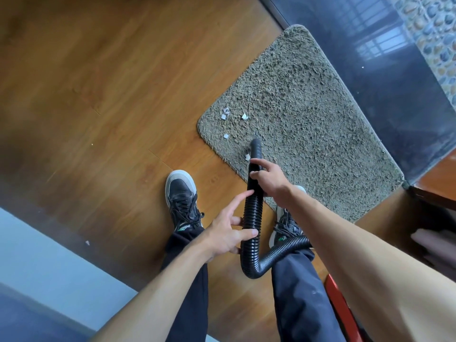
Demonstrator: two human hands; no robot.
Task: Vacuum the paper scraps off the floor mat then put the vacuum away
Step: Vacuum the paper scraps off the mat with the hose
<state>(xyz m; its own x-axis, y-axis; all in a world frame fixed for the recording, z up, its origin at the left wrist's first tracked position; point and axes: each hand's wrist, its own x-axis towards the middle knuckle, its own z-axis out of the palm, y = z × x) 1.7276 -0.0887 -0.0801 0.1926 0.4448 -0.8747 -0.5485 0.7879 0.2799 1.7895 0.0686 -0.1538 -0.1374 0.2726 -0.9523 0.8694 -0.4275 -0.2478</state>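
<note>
A grey-green shaggy floor mat (308,114) lies on the wooden floor. Several white paper scraps (225,114) sit near its left corner, and one scrap (247,157) lies right beside the nozzle. A black ribbed vacuum hose (251,218) bends up from between my legs, its smooth nozzle tip (255,146) resting on the mat. My right hand (267,177) grips the hose just behind the nozzle. My left hand (228,233) holds the ribbed part lower down, thumb across it and index finger stretched along it.
My two dark sneakers (181,196) stand at the mat's near edge, the right one partly on it. A dark glass door (385,77) runs along the mat's far side. A red object (338,302) shows at lower right. One scrap (87,242) lies on the bare floor.
</note>
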